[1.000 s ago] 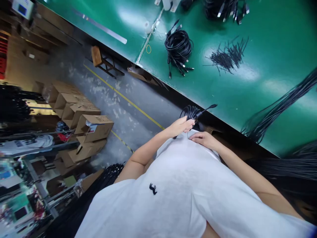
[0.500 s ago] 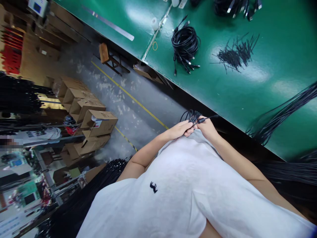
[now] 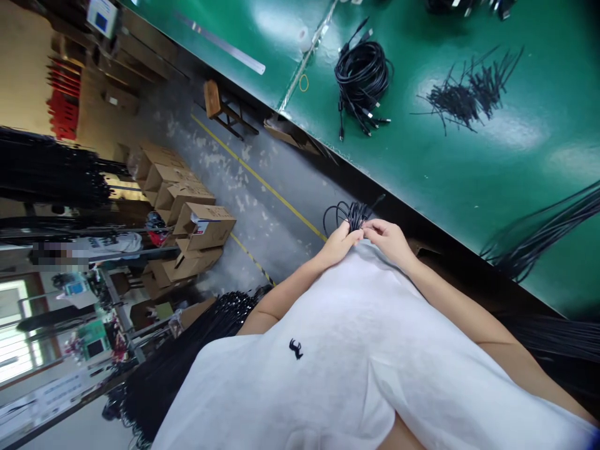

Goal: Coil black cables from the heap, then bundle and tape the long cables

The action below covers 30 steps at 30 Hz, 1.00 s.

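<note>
Close to my waist, my left hand is closed around a looped bundle of black cable. Its loops stick out beyond the fingers on the far left side. My right hand meets it from the right, thumb and fingers pinched together against the bundle. Whatever sits between those fingertips is too small to make out. On the green table beyond lies a coiled bundle of black cables with metal plugs. To its right is a loose pile of short black ties.
Long black cables spread over the table's right side. A steel ruler and a yellow rubber band lie further left. Beside the aisle stand open cardboard boxes and a wooden stool. Black cables hang by my left elbow.
The bundle's loops now spread further left of my left hand. My right hand has shifted its fingers into a pinch at the bundle. The view has turned slightly.
</note>
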{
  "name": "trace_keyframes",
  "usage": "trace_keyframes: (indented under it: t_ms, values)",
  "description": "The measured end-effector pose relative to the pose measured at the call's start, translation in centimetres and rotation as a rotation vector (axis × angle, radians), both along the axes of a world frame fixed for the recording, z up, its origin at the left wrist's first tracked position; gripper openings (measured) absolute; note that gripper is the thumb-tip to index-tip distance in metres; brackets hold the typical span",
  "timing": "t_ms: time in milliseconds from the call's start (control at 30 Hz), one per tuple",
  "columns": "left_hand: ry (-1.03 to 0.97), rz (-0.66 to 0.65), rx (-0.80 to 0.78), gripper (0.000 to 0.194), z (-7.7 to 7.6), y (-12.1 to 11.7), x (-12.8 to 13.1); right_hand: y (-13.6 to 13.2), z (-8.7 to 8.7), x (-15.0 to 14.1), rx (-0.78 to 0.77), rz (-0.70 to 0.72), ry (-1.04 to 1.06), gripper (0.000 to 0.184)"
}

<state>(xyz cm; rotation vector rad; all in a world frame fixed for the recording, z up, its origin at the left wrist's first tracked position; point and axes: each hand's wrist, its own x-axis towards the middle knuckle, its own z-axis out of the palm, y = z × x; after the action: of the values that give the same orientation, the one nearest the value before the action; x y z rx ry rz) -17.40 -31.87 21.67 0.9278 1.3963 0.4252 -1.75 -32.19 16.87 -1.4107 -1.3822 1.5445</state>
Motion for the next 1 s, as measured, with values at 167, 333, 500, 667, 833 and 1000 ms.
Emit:
trace_keyframes:
  t_ms: [167,333,500,667,833,1000]
  values:
    - [0.282,-0.17,0.209,0.006,-0.6,0.6,0.5,1.1,0.7,1.5,0.761,0.296,-0.539,0.033]
    - [0.064,-0.205,0.109,0.009,-1.0,1.7,0.3,4.1,2.4,2.6,1.239,0.646,-0.517,0.037]
    - [-0.369,-0.083,-0.083,0.02,-0.9,2.8,-0.3,5.7,4.2,2.9,1.396,0.773,-0.605,0.028]
    - [-0.493,-0.022,-0.122,0.035,-1.0,3.7,-0.6,6.5,5.0,3.0,1.525,0.826,-0.774,0.034]
    - [-0.512,-0.005,-0.13,0.034,-0.9,4.2,-0.3,6.8,5.2,2.7,1.522,0.85,-0.928,0.037]
    - [-0.474,0.054,-0.114,0.034,-0.8,4.7,0.4,6.8,5.6,2.3,1.476,0.879,-0.968,0.038]
